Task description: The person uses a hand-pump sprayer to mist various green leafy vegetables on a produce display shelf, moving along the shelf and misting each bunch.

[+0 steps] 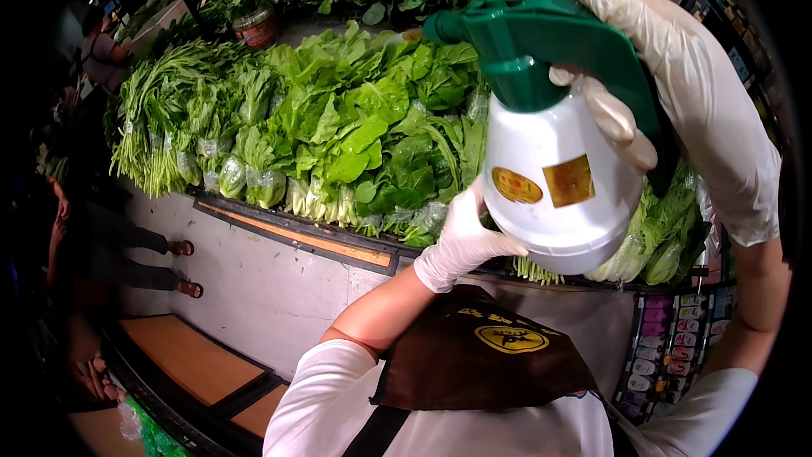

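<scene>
A pump spray bottle [562,224] with a white body and a green head is held up in front of me, above the display of leafy greens [330,110]. My right hand [689,63], in a white glove, is wrapped round its green handle, with the thumb up along the top. Against the lower left side of the bottle, my left hand [467,241], also gloved, supports it near the base. The green nozzle points left, over the greens. Some of the left fingers are hidden behind the bottle.
Bundled greens [173,114] fill the shelf, whose wooden front edge [296,233] runs before me. A jar [255,27] stands among darker greens at the back. Hanging packets [668,334] are low on the right. A person [106,46] is at the far left; other legs [139,258] show nearer.
</scene>
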A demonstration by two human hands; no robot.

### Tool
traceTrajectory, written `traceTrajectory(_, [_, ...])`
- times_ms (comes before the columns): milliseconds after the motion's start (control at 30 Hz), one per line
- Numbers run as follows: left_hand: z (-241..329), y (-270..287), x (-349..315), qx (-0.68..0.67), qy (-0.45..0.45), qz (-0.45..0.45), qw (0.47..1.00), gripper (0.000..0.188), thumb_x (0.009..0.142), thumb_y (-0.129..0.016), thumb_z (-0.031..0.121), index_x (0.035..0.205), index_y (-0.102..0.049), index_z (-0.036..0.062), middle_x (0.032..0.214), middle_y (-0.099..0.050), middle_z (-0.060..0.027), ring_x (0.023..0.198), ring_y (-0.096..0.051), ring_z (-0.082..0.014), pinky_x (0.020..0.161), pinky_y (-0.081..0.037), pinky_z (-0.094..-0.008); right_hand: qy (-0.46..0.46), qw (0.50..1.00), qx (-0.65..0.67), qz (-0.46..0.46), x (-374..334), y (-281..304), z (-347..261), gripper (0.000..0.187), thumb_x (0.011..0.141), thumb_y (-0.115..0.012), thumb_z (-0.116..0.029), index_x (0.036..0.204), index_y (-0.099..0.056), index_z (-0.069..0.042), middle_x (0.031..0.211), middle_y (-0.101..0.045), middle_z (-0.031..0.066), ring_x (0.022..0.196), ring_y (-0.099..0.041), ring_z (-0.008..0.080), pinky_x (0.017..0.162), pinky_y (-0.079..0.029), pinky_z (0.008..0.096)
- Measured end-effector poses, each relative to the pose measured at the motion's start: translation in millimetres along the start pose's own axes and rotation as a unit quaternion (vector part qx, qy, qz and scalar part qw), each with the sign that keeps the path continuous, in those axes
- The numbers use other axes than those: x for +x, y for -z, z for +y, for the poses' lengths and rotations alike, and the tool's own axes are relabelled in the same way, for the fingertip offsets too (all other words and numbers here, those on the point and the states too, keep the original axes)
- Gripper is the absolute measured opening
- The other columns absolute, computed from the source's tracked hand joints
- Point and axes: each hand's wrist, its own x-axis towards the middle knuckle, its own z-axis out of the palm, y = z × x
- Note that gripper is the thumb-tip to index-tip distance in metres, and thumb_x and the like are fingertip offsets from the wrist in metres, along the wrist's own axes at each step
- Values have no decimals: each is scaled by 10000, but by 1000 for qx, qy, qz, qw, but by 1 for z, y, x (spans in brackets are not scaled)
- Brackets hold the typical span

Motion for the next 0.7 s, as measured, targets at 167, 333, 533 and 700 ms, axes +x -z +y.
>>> traceTrajectory(167, [-35, -10, -6, 18, 60, -142, 988, 1028, 484, -912, 206, 1331, -358, 29, 1264, -510, -72, 1190, -444, -166, 1029, -327, -337, -373, 876, 234, -197, -5, 5, -27, 490, 947, -430, -433, 821, -619, 1, 624, -547, 22, 588, -535, 81, 564, -429, 219])
traceTrajectory(333, [-48, -31, 13, 47, 114, -182, 975, 953, 473, -908, 187, 1274, -417, 30, 1184, -567, -80, 1121, -507, -180, 995, -377, -342, -424, 854, 269, -138, -36, 0, 7, 562, 945, -400, -474, 715, -607, -6, 489, -482, 7, 444, -458, 83, 490, -380, 210])
traceTrajectory(533, [-54, -62, 43, -11, 91, -164, 982, 884, 524, -891, 185, 1250, -419, 9, 1162, -565, -70, 1097, -498, -160, 987, -373, -327, -386, 899, 208, -12, -78, 24, 39, 442, 959, -425, -379, 894, -631, 7, 721, -564, 42, 639, -537, 88, 656, -452, 223])
traceTrajectory(700, [-92, -80, 4, 81, 81, -227, 967, 1019, 535, -888, 267, 1331, -315, -11, 1186, -542, -120, 1126, -503, -207, 966, -394, -338, -494, 810, 290, -123, -94, 32, 9, 551, 960, -388, -451, 703, -582, -3, 469, -438, -8, 413, -414, 81, 420, -329, 254])
